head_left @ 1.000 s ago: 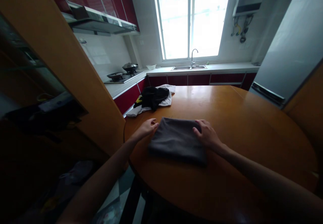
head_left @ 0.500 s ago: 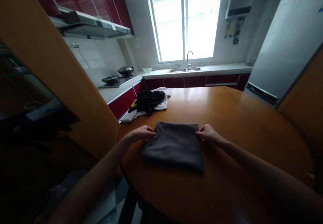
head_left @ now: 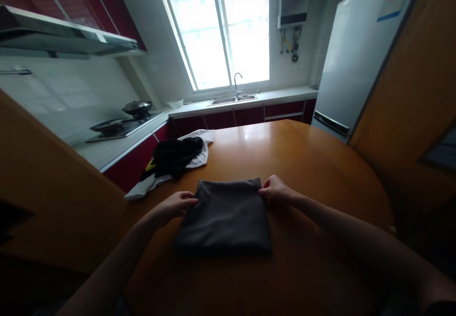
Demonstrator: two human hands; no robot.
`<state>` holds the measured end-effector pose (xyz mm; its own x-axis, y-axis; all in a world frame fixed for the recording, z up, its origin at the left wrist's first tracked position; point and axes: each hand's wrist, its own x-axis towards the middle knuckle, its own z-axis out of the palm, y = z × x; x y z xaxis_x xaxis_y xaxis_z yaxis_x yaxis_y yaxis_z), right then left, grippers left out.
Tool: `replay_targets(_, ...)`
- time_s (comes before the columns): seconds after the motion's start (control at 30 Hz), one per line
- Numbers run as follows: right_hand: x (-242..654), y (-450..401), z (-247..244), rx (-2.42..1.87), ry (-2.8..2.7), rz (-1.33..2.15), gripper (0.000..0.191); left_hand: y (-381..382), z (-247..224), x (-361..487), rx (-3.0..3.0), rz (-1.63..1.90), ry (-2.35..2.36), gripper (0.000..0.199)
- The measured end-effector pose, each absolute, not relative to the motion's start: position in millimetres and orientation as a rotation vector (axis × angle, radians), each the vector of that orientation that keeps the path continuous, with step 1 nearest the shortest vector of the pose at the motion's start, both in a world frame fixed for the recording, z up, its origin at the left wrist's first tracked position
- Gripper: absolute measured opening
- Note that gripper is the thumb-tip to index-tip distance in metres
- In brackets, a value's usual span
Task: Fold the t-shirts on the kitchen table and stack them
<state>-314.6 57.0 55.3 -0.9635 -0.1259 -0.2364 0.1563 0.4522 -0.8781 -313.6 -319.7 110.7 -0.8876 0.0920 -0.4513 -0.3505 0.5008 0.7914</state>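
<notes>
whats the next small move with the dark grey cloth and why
Probably a slight outward tug to smooth the dark grey cloth: the left hand and right hand pinch its opposite side edges near the far corners, and its top shows shallow wrinkles.

The folded cloth [head_left: 228, 218] is showing plain dark grey, seemingly charcoal toward the dim near edge of the orange-brown desk [head_left: 302, 168]; along the left edge, black fabric [head_left: 174, 157] is contrasting with white fabric [head_left: 206, 136] and a yellow patch [head_left: 151, 165].
</notes>
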Motion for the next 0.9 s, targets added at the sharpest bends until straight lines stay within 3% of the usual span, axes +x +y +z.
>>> replay_targets(0.5,-395.1,282.8,71.7,0.346,2.6,-1.411,0.018,-94.5,93.2,-450.6,0.07,1.492,2.105,0.051)
replay_targets(0.73,-457.4,394.3,84.4,0.48,2.708,-1.278,0.024,27.5,79.7,-501.8,0.042,1.627,2.043,0.031)
replay_targets(0.9,-497.1,433.5,92.6,0.531,2.782,-1.15,0.023,81.9,65.3,-526.6,0.057,1.656,2.113,0.028)
